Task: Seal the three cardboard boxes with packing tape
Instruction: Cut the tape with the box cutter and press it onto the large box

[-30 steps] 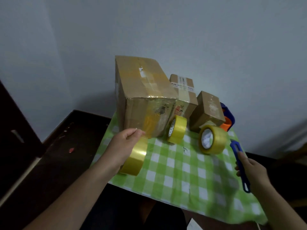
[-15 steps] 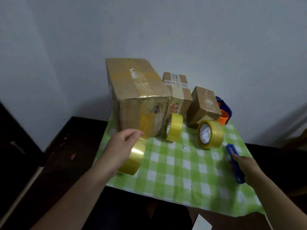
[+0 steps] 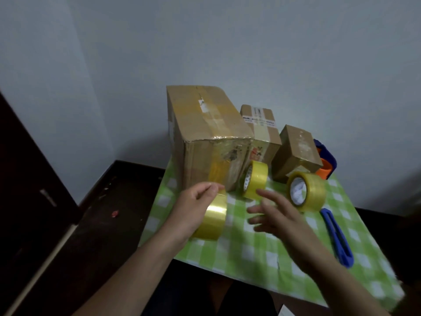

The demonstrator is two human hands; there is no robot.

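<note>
Three cardboard boxes stand at the back of the green checked cloth (image 3: 268, 249): a large box (image 3: 205, 137) on the left, a medium box (image 3: 262, 131) behind it, a small box (image 3: 296, 153) to the right. My left hand (image 3: 193, 210) grips a yellow tape roll (image 3: 213, 218) in front of the large box. My right hand (image 3: 280, 215) hovers with fingers spread, just right of that roll, holding nothing. Two more tape rolls stand upright: one (image 3: 255, 180) by the large box, another (image 3: 307, 192) before the small box.
A blue cutter (image 3: 337, 238) lies on the cloth at the right. A blue and orange tape dispenser (image 3: 325, 163) sits behind the small box. Dark table surface (image 3: 109, 213) extends left of the cloth. A wall rises close behind the boxes.
My right hand let go of the blue cutter, which now lies on the cloth, and moved left toward the roll in my left hand. The left hand kept its grip.
</note>
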